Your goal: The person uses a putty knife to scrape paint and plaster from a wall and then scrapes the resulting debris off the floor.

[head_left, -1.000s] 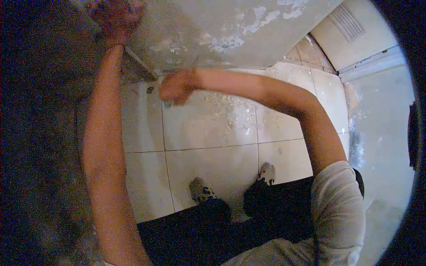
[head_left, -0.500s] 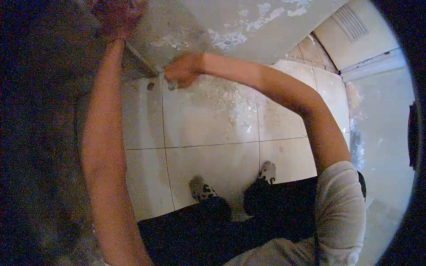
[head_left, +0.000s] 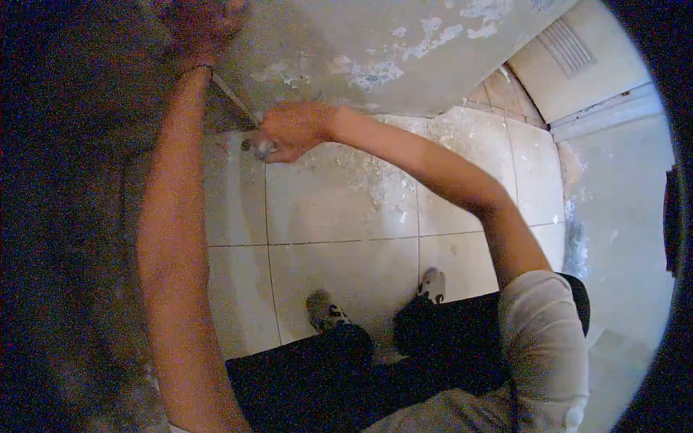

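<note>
My right hand (head_left: 292,130) is closed round a small, pale, shiny object (head_left: 266,149) that I cannot make out, low beside the foot of a wall with peeling paint (head_left: 375,72). Up at the top left, my left hand (head_left: 206,25) is dark and blurred against the wall, and its fingers cannot be told apart. A thin pale edge (head_left: 234,101) runs down from my left wrist toward my right hand.
Pale floor tiles (head_left: 339,209) with scattered paint flakes lie below. My two shoes (head_left: 321,310) stand on them. A light panel with a vent grille (head_left: 567,47) is at the upper right, beside a worn wall (head_left: 621,195). The left side is very dark.
My right hand has moved slightly down, and its forearm has dropped with it. The small shiny object now shows more to the left of the fingers. My left hand has shifted slightly right.
</note>
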Demonstrator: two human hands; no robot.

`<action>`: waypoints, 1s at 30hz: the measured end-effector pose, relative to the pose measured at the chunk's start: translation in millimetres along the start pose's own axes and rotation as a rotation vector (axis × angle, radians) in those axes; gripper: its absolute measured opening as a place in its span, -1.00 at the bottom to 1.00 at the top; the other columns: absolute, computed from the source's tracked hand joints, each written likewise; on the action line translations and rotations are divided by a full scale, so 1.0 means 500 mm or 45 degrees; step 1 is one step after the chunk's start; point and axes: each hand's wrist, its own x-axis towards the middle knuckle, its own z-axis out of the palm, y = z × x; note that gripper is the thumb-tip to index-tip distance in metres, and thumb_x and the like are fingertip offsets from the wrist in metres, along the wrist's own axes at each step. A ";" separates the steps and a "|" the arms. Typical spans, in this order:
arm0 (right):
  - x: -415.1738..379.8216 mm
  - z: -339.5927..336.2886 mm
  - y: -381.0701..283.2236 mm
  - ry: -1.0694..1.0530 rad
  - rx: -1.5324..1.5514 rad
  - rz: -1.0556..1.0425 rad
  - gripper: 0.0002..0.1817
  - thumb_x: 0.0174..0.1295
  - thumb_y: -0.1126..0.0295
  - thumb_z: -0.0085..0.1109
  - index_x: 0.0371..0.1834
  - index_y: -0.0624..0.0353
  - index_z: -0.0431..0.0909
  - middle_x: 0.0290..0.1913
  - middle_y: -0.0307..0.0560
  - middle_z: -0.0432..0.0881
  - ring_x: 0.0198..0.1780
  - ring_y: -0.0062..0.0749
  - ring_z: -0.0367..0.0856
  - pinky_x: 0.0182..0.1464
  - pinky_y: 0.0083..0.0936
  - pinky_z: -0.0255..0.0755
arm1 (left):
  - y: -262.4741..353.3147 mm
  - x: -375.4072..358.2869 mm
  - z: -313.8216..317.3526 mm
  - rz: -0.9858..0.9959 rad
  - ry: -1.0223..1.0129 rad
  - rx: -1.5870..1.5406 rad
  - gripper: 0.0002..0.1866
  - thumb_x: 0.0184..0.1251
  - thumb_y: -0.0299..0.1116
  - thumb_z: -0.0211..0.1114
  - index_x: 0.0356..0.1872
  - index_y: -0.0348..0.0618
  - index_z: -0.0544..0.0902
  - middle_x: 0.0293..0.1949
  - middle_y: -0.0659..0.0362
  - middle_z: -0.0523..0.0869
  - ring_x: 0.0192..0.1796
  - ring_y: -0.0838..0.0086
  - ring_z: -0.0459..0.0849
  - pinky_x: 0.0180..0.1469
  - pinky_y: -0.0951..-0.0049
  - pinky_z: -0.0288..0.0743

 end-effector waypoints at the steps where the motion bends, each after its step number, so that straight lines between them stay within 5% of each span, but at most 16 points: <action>1: -0.011 -0.003 -0.005 0.293 0.156 0.063 -0.56 0.26 0.02 0.28 -0.27 0.27 0.60 -0.33 0.25 0.69 -0.27 0.21 0.68 -0.20 0.02 0.56 | -0.006 0.004 0.012 0.052 0.095 -0.102 -0.20 0.34 -0.17 0.14 0.61 -0.18 0.19 0.58 -0.23 0.13 0.60 -0.15 0.07 0.53 -0.28 -0.07; 2: -0.021 -0.009 -0.013 0.588 0.314 0.124 -0.48 0.33 -0.08 0.26 -0.26 0.28 0.59 -0.33 0.22 0.69 -0.31 0.13 0.68 -0.23 -0.05 0.55 | -0.009 0.009 0.012 0.109 0.190 -0.201 -0.20 0.33 -0.17 0.14 0.60 -0.17 0.21 0.58 -0.23 0.14 0.60 -0.15 0.08 0.52 -0.28 -0.06; 3: -0.036 -0.015 -0.020 0.584 0.313 0.113 -0.48 0.33 -0.08 0.26 -0.26 0.28 0.59 -0.33 0.22 0.69 -0.31 0.13 0.68 -0.23 -0.05 0.55 | -0.008 0.002 0.005 0.108 0.189 -0.190 -0.20 0.33 -0.17 0.14 0.60 -0.17 0.21 0.58 -0.23 0.14 0.60 -0.15 0.08 0.52 -0.28 -0.06; 5: -0.075 -0.038 -0.029 1.132 0.653 0.432 -0.51 0.44 -0.08 0.20 -0.24 0.23 0.59 -0.35 0.04 0.70 -0.38 -0.22 0.65 -0.31 -0.25 0.50 | 0.005 -0.007 -0.010 -0.042 -0.062 -0.012 -0.21 0.34 -0.13 0.12 0.59 -0.17 0.23 0.58 -0.23 0.15 0.59 -0.15 0.09 0.53 -0.27 -0.07; 6: -0.087 -0.040 -0.020 1.128 0.649 0.423 -0.51 0.44 -0.08 0.20 -0.24 0.23 0.59 -0.35 0.04 0.70 -0.38 -0.22 0.65 -0.31 -0.25 0.50 | 0.003 -0.003 -0.009 -0.045 -0.059 -0.003 -0.21 0.34 -0.13 0.12 0.59 -0.17 0.23 0.58 -0.23 0.15 0.59 -0.15 0.09 0.53 -0.27 -0.07; 8: -0.109 -0.041 -0.002 1.561 1.042 0.491 -0.67 0.50 0.10 0.21 -0.15 0.18 0.63 -0.30 -0.13 0.70 -0.36 -0.53 0.59 -0.32 -0.42 0.45 | -0.003 -0.005 -0.001 -0.019 -0.013 -0.020 -0.19 0.32 -0.12 0.13 0.59 -0.16 0.22 0.58 -0.21 0.14 0.60 -0.15 0.09 0.54 -0.27 -0.08; 12: -0.160 -0.102 0.007 1.589 1.183 0.446 -0.69 0.41 0.06 0.30 -0.16 0.10 0.70 -0.39 -0.24 0.73 -0.39 -0.56 0.67 -0.27 -0.52 0.55 | -0.009 -0.008 0.001 0.005 0.052 -0.029 -0.17 0.30 -0.11 0.13 0.60 -0.14 0.20 0.59 -0.19 0.13 0.60 -0.15 0.09 0.55 -0.27 -0.10; 15: -0.169 -0.132 -0.035 1.845 1.029 0.411 -0.69 0.36 0.12 0.37 -0.41 0.11 0.71 -0.55 -0.29 0.66 -0.55 -0.62 0.58 -0.41 -0.55 0.48 | 0.014 0.004 -0.017 -0.097 -0.146 -0.021 -0.16 0.27 -0.13 0.14 0.61 -0.12 0.19 0.59 -0.18 0.14 0.59 -0.14 0.09 0.55 -0.27 -0.10; 17: -0.161 -0.130 -0.008 1.885 0.306 0.267 -0.77 0.41 0.32 0.31 -0.33 0.25 0.73 -0.56 -0.27 0.62 -0.55 -0.65 0.46 -0.49 -0.54 0.37 | 0.034 0.012 -0.014 -0.563 0.023 -0.942 -0.15 0.26 -0.14 0.13 0.61 -0.11 0.18 0.58 -0.17 0.16 0.59 -0.15 0.10 0.54 -0.28 -0.07; 18: -0.156 -0.110 0.020 1.883 0.307 0.263 -0.77 0.41 0.32 0.31 -0.33 0.25 0.73 -0.56 -0.27 0.62 -0.55 -0.65 0.46 -0.49 -0.54 0.37 | 0.026 0.013 -0.012 -0.565 0.024 -0.937 -0.15 0.26 -0.14 0.13 0.61 -0.11 0.18 0.58 -0.17 0.16 0.59 -0.15 0.10 0.54 -0.28 -0.07; 20: -0.138 -0.070 0.062 1.657 0.455 0.644 -0.68 0.36 0.31 0.35 -0.54 0.26 0.71 -0.67 -0.26 0.56 -0.63 -0.65 0.41 -0.51 -0.58 0.33 | 0.001 0.011 -0.003 -0.086 -0.025 -0.109 -0.16 0.27 -0.14 0.12 0.62 -0.10 0.18 0.58 -0.16 0.17 0.58 -0.15 0.11 0.54 -0.28 -0.06; 26: -0.170 -0.110 0.005 1.915 0.226 0.185 -0.66 0.30 0.34 0.37 -0.64 0.21 0.62 -0.68 -0.28 0.54 -0.60 -0.64 0.42 -0.53 -0.55 0.29 | -0.001 -0.024 -0.003 -0.048 0.084 -0.098 -0.15 0.26 -0.13 0.13 0.62 -0.08 0.19 0.57 -0.14 0.19 0.58 -0.13 0.12 0.54 -0.26 -0.06; 30: -0.157 -0.085 0.087 1.881 0.263 0.470 -0.66 0.28 0.37 0.38 -0.65 0.21 0.58 -0.67 -0.28 0.53 -0.58 -0.62 0.44 -0.52 -0.53 0.32 | -0.003 0.017 0.005 0.016 0.163 -0.113 -0.15 0.25 -0.12 0.13 0.61 -0.08 0.20 0.57 -0.13 0.18 0.59 -0.11 0.12 0.55 -0.23 -0.06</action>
